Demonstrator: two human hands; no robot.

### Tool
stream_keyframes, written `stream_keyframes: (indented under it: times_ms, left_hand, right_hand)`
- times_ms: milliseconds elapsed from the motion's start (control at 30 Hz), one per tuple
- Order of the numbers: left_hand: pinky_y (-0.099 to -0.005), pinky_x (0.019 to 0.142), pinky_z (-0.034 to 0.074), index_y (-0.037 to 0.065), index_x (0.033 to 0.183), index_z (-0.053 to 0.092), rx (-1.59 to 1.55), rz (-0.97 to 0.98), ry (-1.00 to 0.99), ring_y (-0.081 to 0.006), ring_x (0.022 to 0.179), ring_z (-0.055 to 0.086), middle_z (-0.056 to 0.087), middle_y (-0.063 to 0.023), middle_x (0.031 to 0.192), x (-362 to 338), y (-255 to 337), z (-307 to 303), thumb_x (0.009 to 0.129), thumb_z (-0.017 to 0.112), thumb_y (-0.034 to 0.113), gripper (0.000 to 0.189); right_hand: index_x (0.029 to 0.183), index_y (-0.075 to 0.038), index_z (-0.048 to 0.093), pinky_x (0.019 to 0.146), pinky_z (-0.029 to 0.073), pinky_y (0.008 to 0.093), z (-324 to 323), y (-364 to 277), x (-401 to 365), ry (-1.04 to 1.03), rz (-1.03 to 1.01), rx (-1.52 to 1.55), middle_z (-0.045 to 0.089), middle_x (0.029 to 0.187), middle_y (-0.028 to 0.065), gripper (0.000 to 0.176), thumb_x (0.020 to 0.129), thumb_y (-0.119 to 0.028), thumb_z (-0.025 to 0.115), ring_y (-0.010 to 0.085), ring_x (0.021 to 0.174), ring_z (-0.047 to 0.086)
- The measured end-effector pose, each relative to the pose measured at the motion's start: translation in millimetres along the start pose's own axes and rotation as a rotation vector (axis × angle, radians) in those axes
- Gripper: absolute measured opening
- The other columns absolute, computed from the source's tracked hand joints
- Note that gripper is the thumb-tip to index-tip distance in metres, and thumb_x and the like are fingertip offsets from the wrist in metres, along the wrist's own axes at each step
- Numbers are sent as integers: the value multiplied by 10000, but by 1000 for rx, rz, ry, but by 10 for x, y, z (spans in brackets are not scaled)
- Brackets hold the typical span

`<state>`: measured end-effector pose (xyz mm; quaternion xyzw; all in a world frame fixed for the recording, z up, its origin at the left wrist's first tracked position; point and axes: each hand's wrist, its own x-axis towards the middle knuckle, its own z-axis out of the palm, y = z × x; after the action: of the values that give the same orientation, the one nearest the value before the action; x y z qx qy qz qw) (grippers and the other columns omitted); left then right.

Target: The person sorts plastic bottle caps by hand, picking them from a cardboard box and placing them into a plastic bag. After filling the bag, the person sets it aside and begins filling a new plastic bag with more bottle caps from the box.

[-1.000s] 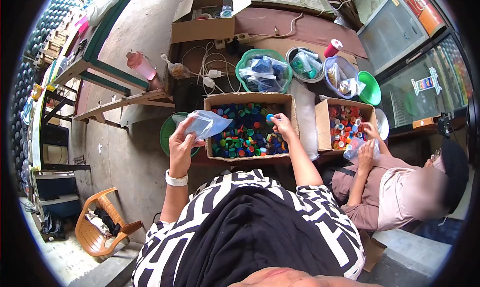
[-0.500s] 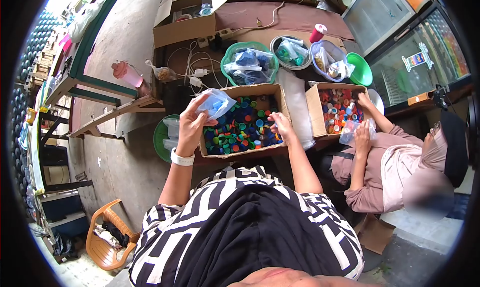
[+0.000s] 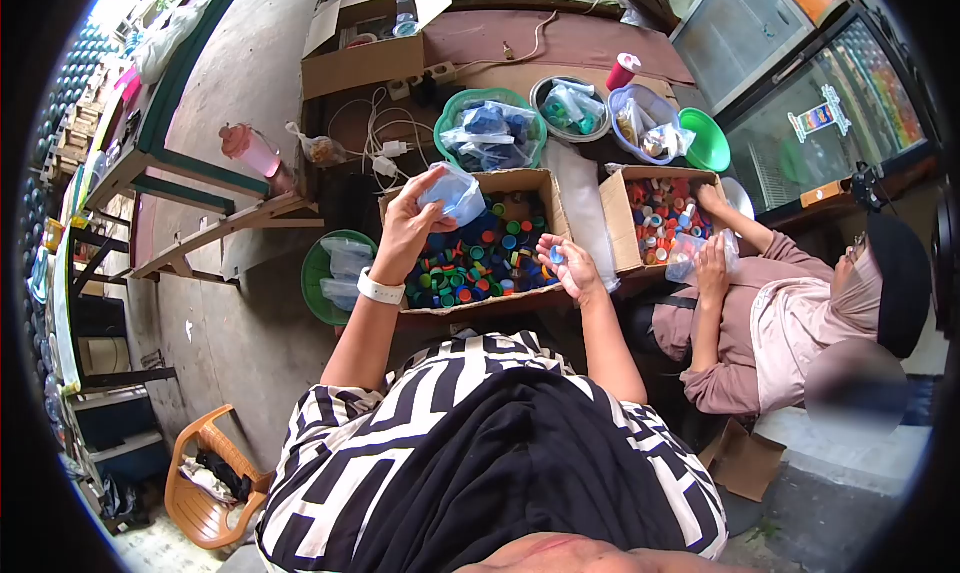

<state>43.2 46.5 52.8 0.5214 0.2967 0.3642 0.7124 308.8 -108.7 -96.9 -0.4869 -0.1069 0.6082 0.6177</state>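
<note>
My left hand [image 3: 408, 228], with a white band on its wrist, grips a clear plastic bag [image 3: 462, 197] holding light blue caps. The bag hangs over the left part of a cardboard box [image 3: 478, 306] full of blue, green and orange bottle caps [image 3: 480, 268]. Above the right side of that box, my right hand [image 3: 577, 272] is turned palm up. A blue bottle cap [image 3: 557, 256] rests in its curled fingers.
A person [image 3: 760, 308] at my right reaches into a smaller box [image 3: 622, 218] of red, white and orange caps. Behind stand a green basin [image 3: 440, 133] of bagged blue caps, a metal bowl [image 3: 535, 98] and a purple basket [image 3: 625, 138]. Another green basin [image 3: 317, 288] sits at left.
My right hand has turned palm up, and a blue cap now shows in its fingers. The bag in my left hand has shifted a little to the right.
</note>
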Motion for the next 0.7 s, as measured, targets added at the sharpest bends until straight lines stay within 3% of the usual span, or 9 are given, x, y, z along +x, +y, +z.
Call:
stream_keyframes:
  times_ms: [233,333,433,500,633,700]
  left_hand:
    - [-252,730,596,-1,1339,479,10,-45,62,-138,844,653,442,-75,1323,-55,-140,-20,900,490,-36,441]
    - [-251,713,591,15,1337,489,7,-62,60,-138,801,665,532,-99,1220,-86,-201,5,906,474,-18,432]
    - [-251,709,591,11,1346,475,49,-68,69,-129,785,671,570,-107,1200,-66,-187,37,916,479,-5,430]
    - [-251,713,590,5,1357,459,93,-66,66,-121,786,672,585,-104,1205,-70,-158,57,924,487,4,434]
    - [-238,702,587,-2,1343,473,104,-75,62,-119,766,673,607,-104,1150,-41,-69,111,921,470,-14,423]
    - [-235,699,586,-3,1337,480,115,-69,80,-116,756,671,613,-103,1130,-53,-26,112,918,469,-19,419]
  right_hand:
    - [1119,19,536,950,496,326,305,-257,25,-10,-81,-70,593,1100,112,255,903,-76,633,190,1069,593]
    - [1145,15,531,916,487,272,779,-454,7,-10,-482,-292,632,1014,60,269,909,-69,630,140,989,609]
    - [1138,-7,523,995,449,309,1398,-717,-133,-145,-890,-449,566,1200,126,214,935,-49,575,192,1136,560]
    - [1130,-28,523,1019,420,326,1727,-828,-261,-251,-1006,-516,541,1233,127,200,934,-38,564,214,1156,546]
    - [1174,-10,562,986,419,366,1933,-890,-130,-370,-1141,-1052,601,1168,148,325,885,-134,642,272,1149,558]
    - [1178,-13,576,982,421,371,1953,-915,-104,-363,-1160,-1058,601,1164,147,335,874,-134,649,281,1136,564]
